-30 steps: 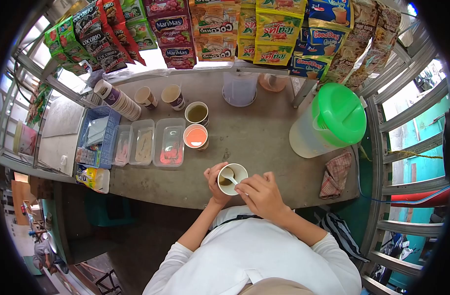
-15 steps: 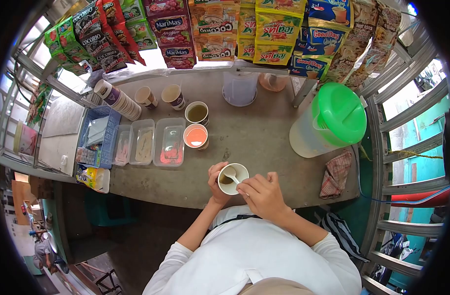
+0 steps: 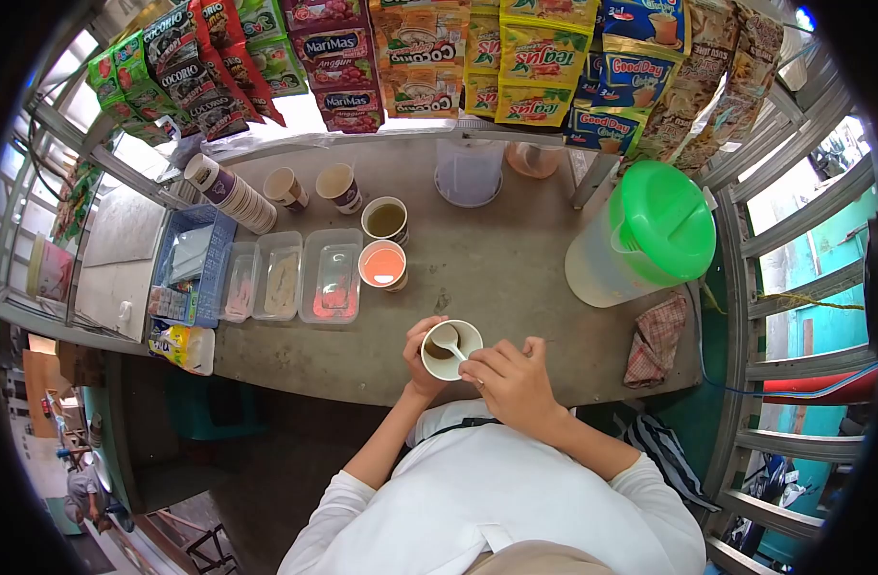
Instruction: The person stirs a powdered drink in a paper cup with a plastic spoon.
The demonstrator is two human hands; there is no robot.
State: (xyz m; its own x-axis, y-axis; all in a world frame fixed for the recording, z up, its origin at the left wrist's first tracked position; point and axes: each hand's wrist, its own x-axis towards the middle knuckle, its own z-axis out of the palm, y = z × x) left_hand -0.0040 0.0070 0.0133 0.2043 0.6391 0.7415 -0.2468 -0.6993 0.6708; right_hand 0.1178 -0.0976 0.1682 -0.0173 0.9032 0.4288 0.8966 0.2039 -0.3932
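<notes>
Far left, a blue basket (image 3: 222,273) of packets is tucked against the frame, probably to stay clear of the elbows. The stack of paper cups (image 3: 236,199) behind it is nested, which saves room. Then three clear tubs (image 3: 311,261) line up side by side, likely so each is easy to dip into, with two filled drinks (image 3: 382,265) beside them, one orange, one murky green.

Center front of the bench (image 3: 516,259), the left hand (image 3: 420,358) has its grip curled round the cup (image 3: 471,337), I guess to steady it, right up by the person's belly. Can't tell if its base touches down. There's brownish liquid inside. The right hand (image 3: 509,374) is pinching the handle of a white spoon (image 3: 449,338), bowl end in the cup. The jug (image 3: 597,261) sits off to the right, maybe because it's bulky, with a checked cloth (image 3: 657,340) near it.

Now the hanging sachets: black Cocorio (image 3: 204,91), purple MariMas Anggur (image 3: 345,62), orange ones (image 3: 422,62) I can't read for sure, yellow Teajus (image 3: 544,62) hung upside down lol, then blue Good Day (image 3: 634,81), marked 3in1.
</notes>
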